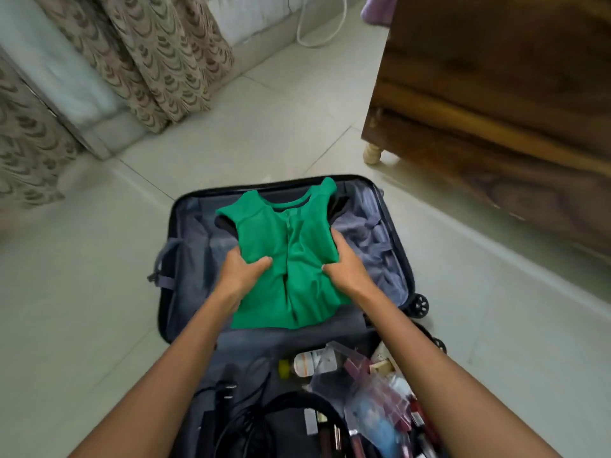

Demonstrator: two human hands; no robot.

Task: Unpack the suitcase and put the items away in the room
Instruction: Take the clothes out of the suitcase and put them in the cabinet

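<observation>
Reaching forward with arms extended, the left hand (243,271) and right hand (347,266) grip the green top (294,256), fingers curled into its sides, above the open suitcase's (172,226) far half.

Open suitcase (172,226) on tiled floor (82,309), left hand (243,271) and right hand (347,266) gripping folded green top (291,246) from either side, toiletries bag (380,401) nearer than the hands
</observation>
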